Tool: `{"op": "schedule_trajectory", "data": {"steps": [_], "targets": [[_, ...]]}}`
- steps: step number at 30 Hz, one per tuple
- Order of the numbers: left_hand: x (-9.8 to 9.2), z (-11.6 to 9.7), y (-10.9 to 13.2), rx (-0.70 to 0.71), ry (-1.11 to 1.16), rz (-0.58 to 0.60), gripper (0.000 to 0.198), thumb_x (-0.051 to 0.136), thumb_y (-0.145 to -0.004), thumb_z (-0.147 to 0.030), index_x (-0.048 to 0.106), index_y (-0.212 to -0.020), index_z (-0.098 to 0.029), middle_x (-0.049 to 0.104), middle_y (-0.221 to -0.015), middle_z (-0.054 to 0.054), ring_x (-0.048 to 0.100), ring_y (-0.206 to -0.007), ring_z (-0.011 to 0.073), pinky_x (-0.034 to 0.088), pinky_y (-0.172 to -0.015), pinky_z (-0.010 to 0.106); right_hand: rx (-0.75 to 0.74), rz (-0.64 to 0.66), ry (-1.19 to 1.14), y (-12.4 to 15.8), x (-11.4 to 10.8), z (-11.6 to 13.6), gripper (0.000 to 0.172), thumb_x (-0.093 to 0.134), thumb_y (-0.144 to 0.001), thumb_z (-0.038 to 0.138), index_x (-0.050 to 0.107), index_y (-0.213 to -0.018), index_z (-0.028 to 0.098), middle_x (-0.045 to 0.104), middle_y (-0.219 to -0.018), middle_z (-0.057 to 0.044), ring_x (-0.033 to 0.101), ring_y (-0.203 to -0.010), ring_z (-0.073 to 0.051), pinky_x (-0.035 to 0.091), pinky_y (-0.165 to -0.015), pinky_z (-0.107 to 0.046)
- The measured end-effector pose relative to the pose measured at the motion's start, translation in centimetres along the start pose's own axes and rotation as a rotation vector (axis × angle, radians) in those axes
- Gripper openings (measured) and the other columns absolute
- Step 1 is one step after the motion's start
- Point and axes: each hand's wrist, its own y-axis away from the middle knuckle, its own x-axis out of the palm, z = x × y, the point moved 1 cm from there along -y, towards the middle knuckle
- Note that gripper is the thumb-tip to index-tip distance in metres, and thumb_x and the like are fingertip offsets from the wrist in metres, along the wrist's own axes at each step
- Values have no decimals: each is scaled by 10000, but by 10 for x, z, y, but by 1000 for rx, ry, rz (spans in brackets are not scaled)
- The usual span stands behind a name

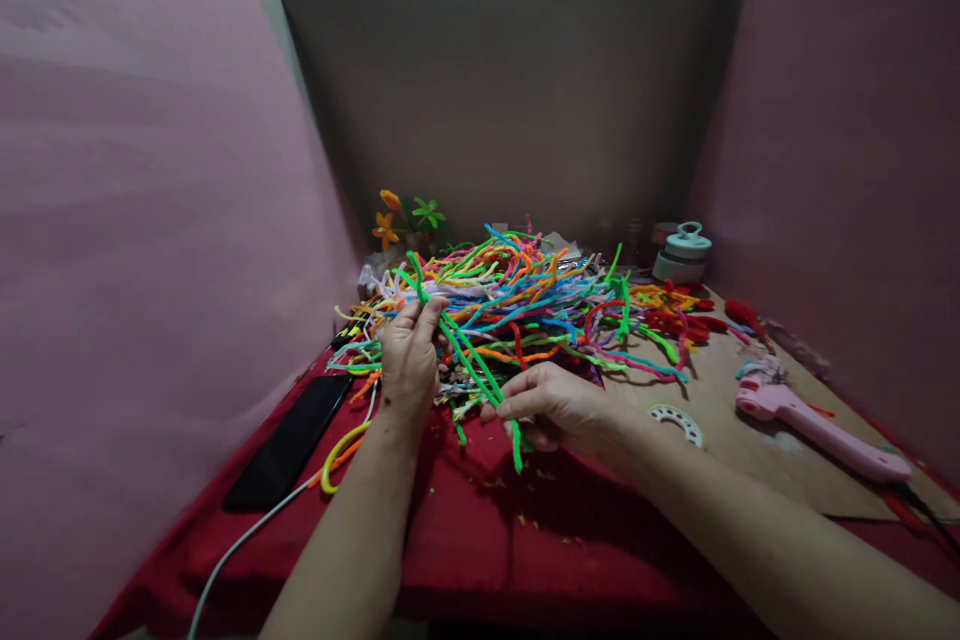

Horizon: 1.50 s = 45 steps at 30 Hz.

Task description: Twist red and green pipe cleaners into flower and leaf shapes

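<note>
Stretched between my two hands are green pipe cleaners (471, 356), slanting from upper left to lower right above the red cloth. My left hand (412, 345) pinches them near their upper end, where short green tips stick out past the fingers. Lower down, my right hand (551, 405) grips the strands between thumb and fingers, and a green end hangs below it. Behind both hands lies a big heap of many-coloured pipe cleaners (517, 295). How many green strands I hold is hard to tell.
A black phone (289, 442) and a white cable (251, 532) lie at left. On the cardboard (720, 400) at right sit a pink glue gun (825, 430) and a white ring with holes (679, 423). Farther back stand pipe-cleaner flowers (386, 230) and a mint-lidded jar (682, 255). Walls enclose the table.
</note>
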Motion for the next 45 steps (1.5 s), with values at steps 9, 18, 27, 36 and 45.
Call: {"op": "schedule_trajectory", "data": {"steps": [9, 18, 27, 36, 45], "targets": [[0, 1, -5, -34, 263, 21, 130, 696, -650, -219, 606, -693, -136, 612, -645, -10, 575, -574, 84, 454, -537, 177, -7, -9, 121, 0, 4, -4, 91, 602, -648, 197, 617, -688, 117, 345, -364, 92, 251, -300, -32, 177, -331, -200], [-8, -10, -6, -157, 356, 30, 58, 588, -745, -169, 553, -725, -126, 534, -555, -17, 502, -444, 78, 445, -454, 212, 32, 84, 162, -1, 1, -10, 118, 599, -656, 207, 625, -720, 111, 397, -400, 74, 257, -304, -31, 175, -337, -202], [-19, -9, -15, -153, 493, 102, 65, 559, -780, -121, 513, -736, -134, 426, -553, -58, 390, -383, 33, 310, -351, 158, 84, 115, 195, -4, -3, -16, 171, 622, -674, 258, 631, -773, 120, 488, -444, 61, 319, -291, -36, 248, -325, -189], [-19, -13, -16, -220, 578, 50, 132, 430, -852, -96, 473, -733, -130, 396, -540, -68, 278, -328, -8, 194, -311, 125, 78, 113, 64, 4, 15, -17, 162, 509, -655, 148, 541, -813, 132, 551, -492, 32, 498, -369, -95, 364, -365, -189], [-19, -12, -16, -222, 597, 15, 176, 361, -890, -99, 456, -745, -127, 374, -551, -69, 274, -328, -12, 197, -320, 125, 163, 111, -58, 8, 9, -19, 220, 492, -763, 170, 570, -968, 148, 493, -527, 64, 340, -267, -31, 291, -258, -154]]}}
